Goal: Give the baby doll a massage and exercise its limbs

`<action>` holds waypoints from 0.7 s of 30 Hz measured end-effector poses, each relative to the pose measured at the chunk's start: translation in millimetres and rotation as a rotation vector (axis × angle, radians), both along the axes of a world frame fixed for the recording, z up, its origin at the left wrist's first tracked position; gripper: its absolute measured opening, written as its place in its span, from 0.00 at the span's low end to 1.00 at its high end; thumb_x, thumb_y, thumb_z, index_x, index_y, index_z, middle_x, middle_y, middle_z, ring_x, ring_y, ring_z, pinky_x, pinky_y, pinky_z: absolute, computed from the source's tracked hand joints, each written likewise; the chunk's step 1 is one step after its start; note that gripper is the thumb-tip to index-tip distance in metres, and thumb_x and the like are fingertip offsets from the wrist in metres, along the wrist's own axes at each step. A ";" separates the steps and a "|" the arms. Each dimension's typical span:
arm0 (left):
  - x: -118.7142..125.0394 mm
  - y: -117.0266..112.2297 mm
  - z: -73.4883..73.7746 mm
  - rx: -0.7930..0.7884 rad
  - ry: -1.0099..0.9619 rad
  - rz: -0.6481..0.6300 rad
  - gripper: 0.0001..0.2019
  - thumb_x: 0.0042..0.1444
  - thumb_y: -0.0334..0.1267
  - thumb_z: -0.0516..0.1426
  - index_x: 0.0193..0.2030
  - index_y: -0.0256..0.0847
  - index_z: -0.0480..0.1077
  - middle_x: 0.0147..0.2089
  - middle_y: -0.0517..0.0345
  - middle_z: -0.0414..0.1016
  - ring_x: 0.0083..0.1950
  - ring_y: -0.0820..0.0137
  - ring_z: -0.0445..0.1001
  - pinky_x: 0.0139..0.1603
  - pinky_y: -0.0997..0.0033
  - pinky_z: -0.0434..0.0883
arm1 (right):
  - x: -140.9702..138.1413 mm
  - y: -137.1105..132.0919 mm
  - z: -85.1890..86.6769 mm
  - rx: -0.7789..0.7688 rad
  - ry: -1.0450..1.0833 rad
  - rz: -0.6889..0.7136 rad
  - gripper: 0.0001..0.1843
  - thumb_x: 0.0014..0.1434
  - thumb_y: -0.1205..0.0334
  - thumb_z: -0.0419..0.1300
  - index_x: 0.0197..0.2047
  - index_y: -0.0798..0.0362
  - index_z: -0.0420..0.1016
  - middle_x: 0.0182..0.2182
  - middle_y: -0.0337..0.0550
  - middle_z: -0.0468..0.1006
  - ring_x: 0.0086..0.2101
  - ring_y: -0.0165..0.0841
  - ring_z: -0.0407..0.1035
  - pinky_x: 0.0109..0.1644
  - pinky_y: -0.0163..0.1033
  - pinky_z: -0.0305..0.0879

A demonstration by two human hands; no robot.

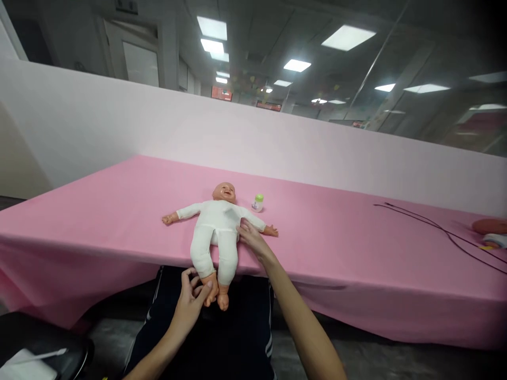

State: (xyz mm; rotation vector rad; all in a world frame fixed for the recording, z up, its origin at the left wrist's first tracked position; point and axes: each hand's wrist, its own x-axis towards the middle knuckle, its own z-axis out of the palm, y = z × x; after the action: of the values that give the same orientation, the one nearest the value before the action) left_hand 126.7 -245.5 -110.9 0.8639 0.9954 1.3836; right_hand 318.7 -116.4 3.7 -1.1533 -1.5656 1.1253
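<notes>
A baby doll (pixel 217 227) in a white one-piece suit lies on its back on the pink table (pixel 119 211), arms spread, legs hanging over the front edge. My left hand (pixel 190 300) is closed around the doll's left-side foot below the table edge. My right hand (pixel 251 238) rests on the doll's side near the waist, fingers stretched out flat against the suit. A small bottle with a green cap (pixel 257 202) stands just right of the doll's head.
Black cables (pixel 435 229) trail across the table at the right, ending by an orange and white object (pixel 491 232) at the far right edge. A pale pink partition wall (pixel 277 137) runs behind the table. A dark chair or stool (pixel 39 348) sits lower left.
</notes>
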 end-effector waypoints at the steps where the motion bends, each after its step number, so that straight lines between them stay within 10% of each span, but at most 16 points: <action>1: -3.1 -2.5 0.6 -0.005 0.011 -0.003 0.33 0.53 0.55 0.69 0.55 0.48 0.55 0.59 0.46 0.77 0.51 0.57 0.83 0.48 0.56 0.80 | 7.5 -9.7 -8.6 -0.038 -0.030 -0.011 0.50 0.58 0.33 0.65 0.76 0.44 0.56 0.76 0.52 0.55 0.71 0.51 0.57 0.72 0.59 0.58; 12: -20.5 -14.0 -6.1 0.044 0.264 -0.015 0.34 0.58 0.50 0.66 0.68 0.45 0.62 0.66 0.42 0.73 0.59 0.53 0.79 0.57 0.54 0.77 | 0.2 -56.0 -47.8 0.204 -0.361 0.001 0.39 0.66 0.51 0.62 0.76 0.47 0.57 0.74 0.52 0.60 0.71 0.48 0.56 0.73 0.59 0.57; 17: -47.4 -42.6 32.4 0.113 0.633 0.113 0.33 0.48 0.48 0.71 0.63 0.45 0.76 0.72 0.47 0.68 0.73 0.44 0.65 0.71 0.48 0.66 | -5.5 -77.4 -36.1 0.249 -0.509 -0.107 0.34 0.69 0.50 0.57 0.75 0.47 0.60 0.74 0.52 0.60 0.72 0.49 0.55 0.75 0.60 0.53; 21: -74.9 -97.8 58.5 0.237 0.713 -0.003 0.21 0.48 0.49 0.71 0.50 0.55 0.83 0.58 0.51 0.82 0.63 0.45 0.77 0.66 0.46 0.72 | -3.1 -101.2 -11.3 0.240 -0.583 -0.160 0.32 0.70 0.47 0.58 0.73 0.44 0.64 0.74 0.50 0.60 0.72 0.52 0.54 0.74 0.64 0.54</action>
State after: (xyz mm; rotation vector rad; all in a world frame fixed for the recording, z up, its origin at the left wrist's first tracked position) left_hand 51.9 -343.3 -52.4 1.5994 1.3694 1.2187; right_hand 315.6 -217.6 -7.6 -1.4883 -1.9343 0.4924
